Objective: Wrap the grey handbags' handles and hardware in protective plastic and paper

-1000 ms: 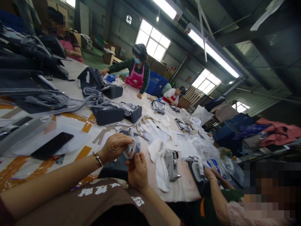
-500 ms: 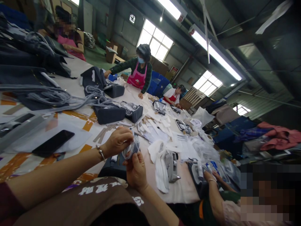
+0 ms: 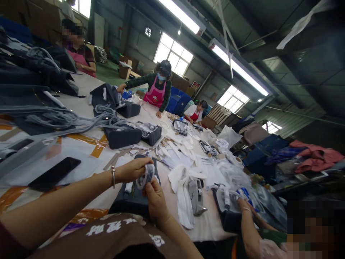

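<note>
Between my two hands is a coiled strap (image 3: 146, 176), greyish and covered in what looks like clear plastic. My left hand (image 3: 136, 169), with a bracelet at the wrist, pinches the coil's upper side. Fingers of my right hand (image 3: 156, 196) close on its lower right side. Right below the coil a dark navy bag (image 3: 122, 201) lies on the table by my apron, partly hidden by my left forearm and right hand. A white wrapped piece (image 3: 128, 188) shows on the bag. To the right of my right hand are a grey tape dispenser (image 3: 194, 197) and a stack of white strips (image 3: 183, 207).
A black phone (image 3: 55, 173) lies left of my forearm. Several navy bags (image 3: 122, 137) stand farther back, near loose paper strips (image 3: 172, 151). At right, a co-worker's hands (image 3: 245, 207) work on another bag (image 3: 229, 217). Another co-worker (image 3: 156, 91) leans over the far side.
The coiled strap and both hands have moved slightly left, and more of the bag under them shows. My view has shifted a little. Both hands still grip the strap.
</note>
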{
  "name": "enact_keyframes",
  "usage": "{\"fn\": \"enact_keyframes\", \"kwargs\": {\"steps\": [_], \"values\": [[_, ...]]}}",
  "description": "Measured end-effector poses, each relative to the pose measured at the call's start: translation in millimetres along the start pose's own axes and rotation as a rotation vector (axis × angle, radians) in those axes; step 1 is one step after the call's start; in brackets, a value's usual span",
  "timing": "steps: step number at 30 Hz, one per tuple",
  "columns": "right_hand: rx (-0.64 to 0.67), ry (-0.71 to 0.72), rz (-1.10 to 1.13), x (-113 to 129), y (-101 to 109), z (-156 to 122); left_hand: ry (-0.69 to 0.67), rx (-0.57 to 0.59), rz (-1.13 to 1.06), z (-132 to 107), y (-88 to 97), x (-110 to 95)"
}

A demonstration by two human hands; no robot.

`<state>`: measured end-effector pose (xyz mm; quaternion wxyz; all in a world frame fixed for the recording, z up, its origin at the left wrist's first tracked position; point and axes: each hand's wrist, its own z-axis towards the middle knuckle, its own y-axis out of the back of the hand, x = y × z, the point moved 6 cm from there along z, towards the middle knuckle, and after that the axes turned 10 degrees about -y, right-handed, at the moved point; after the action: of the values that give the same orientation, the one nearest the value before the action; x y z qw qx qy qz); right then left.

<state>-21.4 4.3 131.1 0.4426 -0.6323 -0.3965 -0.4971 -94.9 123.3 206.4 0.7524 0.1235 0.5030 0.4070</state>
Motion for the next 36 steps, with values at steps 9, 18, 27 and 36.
{"fn": "enact_keyframes", "kwargs": {"steps": [9,18,27,36], "values": [[0.15,-0.224,-0.156,25.3,14.1,16.9,-0.387,0.171,0.476,1.4,-25.8,-15.8],[0.184,-0.48,0.294,2.4,9.6,7.8,-0.462,0.145,0.474,-3.6,-30.7,-14.1],[0.061,-0.124,0.198,2.6,8.6,17.3,0.193,-0.014,-0.312,-5.0,-44.5,54.3],[0.111,-0.202,-0.059,-6.8,2.2,20.3,0.252,-0.118,0.127,-9.9,-51.0,70.1]]}}
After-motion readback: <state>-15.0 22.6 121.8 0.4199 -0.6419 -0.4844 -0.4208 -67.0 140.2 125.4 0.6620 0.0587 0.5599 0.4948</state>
